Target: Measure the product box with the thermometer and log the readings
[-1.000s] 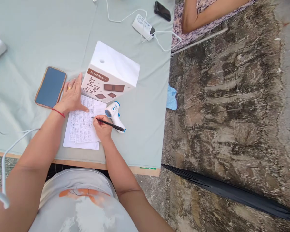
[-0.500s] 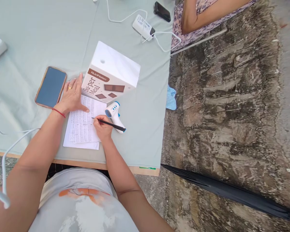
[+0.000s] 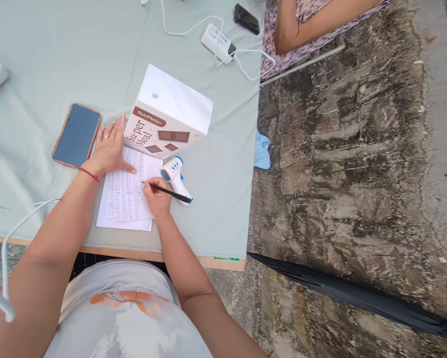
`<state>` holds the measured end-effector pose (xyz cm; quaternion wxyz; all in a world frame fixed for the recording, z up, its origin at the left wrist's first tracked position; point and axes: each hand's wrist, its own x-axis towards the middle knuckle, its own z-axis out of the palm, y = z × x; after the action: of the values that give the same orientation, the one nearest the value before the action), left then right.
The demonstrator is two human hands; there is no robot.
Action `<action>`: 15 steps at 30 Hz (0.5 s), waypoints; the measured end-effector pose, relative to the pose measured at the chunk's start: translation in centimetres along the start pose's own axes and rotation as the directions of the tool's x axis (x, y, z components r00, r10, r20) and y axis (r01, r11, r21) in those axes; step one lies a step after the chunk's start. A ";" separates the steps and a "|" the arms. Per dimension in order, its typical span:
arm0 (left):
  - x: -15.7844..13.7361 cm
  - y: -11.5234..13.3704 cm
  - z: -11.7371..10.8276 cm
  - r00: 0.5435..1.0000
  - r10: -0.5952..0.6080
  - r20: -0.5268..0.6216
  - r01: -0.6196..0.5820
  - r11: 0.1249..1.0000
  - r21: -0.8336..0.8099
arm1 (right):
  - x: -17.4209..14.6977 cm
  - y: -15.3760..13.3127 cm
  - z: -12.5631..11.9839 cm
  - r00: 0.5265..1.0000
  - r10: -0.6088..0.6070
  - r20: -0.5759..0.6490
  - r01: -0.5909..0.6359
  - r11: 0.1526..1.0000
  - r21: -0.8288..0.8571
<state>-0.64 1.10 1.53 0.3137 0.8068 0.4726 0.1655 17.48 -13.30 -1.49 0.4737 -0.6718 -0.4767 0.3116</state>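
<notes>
Right now our right hand (image 3: 156, 196) is closed around a black pen (image 3: 167, 191), its tip resting on the handwritten sheet (image 3: 126, 191), which lies on a small stack of papers near the front edge of the tabletop (image 3: 59, 59). Our left hand (image 3: 111, 146) lies flat and open on the upper left corner of that sheet, fingers spread, holding nothing but pinning the paper down; a ring and a red wrist thread show on it. Just beside the pen hand, touching or nearly touching the sheet's right edge, lies a white and blue infrared thermometer (image 3: 175, 176). Above the sheet stands a white NutriMotion carton (image 3: 169, 114), tilted, its lower edge overlapping the paper's top. Left of our flat hand rests a smartphone (image 3: 77, 134), screen dark. Farther off sit a white power adapter (image 3: 218, 42) with cables, a dark small device (image 3: 247, 19), and another person's arm (image 3: 320, 22) at the far corner. A black folded umbrella (image 3: 357, 298) lies on the stone floor. As we judge it, the risks are small: if the left hand lifts, the sheet may slide under the pen; the pen's back end sits close to the thermometer and could nudge it; the leaning carton could tip onto the writing.
</notes>
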 end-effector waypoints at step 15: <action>0.1 0.2 -0.1 1.000 -0.022 0.010 0.022 1.000 -0.003 | 0.0 0.2 0.1 1.000 -0.024 -0.017 0.024 1.000 -0.020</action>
<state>-0.56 1.19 1.73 0.3193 0.8017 0.4796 0.1586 17.49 -13.29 -1.67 0.4749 -0.6734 -0.4836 0.2953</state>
